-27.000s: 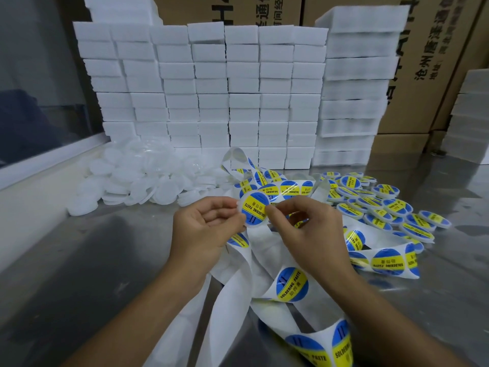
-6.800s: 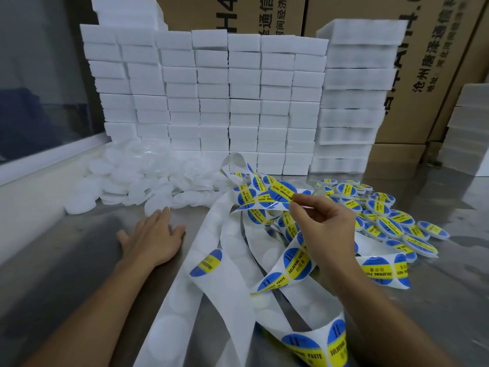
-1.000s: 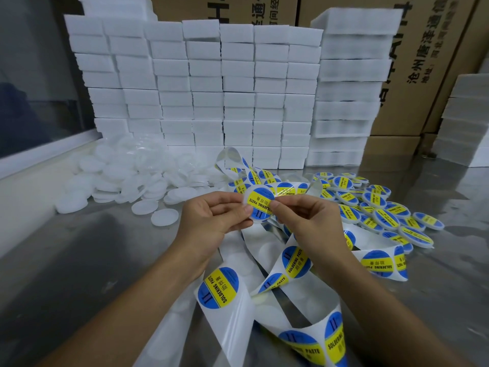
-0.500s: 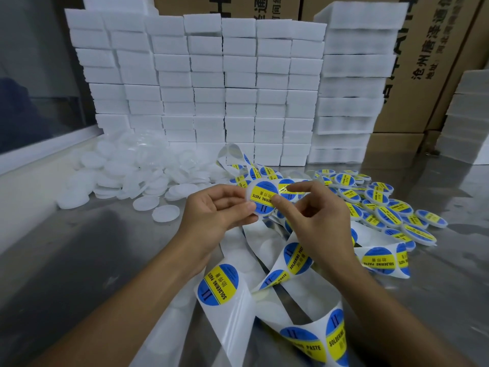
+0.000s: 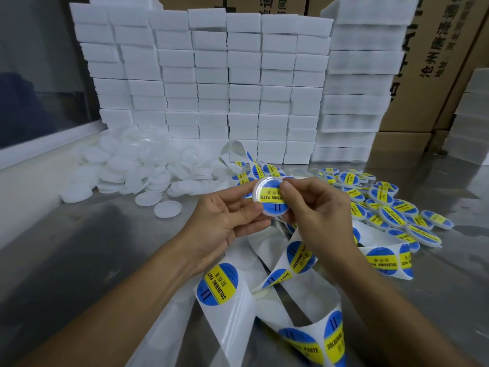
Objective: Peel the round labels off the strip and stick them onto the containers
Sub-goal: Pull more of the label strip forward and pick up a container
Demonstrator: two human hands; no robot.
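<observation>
Round label (image 5: 272,198), blue and yellow, printed "SOLDERING PASTE", sits on a small clear round container (image 5: 258,190) we see held up over the table between both hands. Left hand (image 5: 225,221) grips the container's left rim, thumb curled onto its lower edge. Right hand (image 5: 317,207) pinches the right side, thumb tip pressing on the label face; its fingers cover the container's right rim, so we cannot tell how far the label is stuck down there.

Backing strip (image 5: 232,313) loops across the steel table (image 5: 79,260) under our wrists, some labels left on it, and runs off the bottom edge. Its far end disappears behind the hands. Labelled containers (image 5: 391,215) lie in a heap just right of the right hand, overlapping, count unclear. Blank white lids (image 5: 137,165) pile up at far left, hazy, hard to separate one from another; two lie apart nearer us. White foam blocks (image 5: 238,75) wall off the back, cardboard boxes (image 5: 436,62) behind, cut off at the top edge. Bare table shows at left front and far right. A low white ledge (image 5: 26,186) bounds the left side.
</observation>
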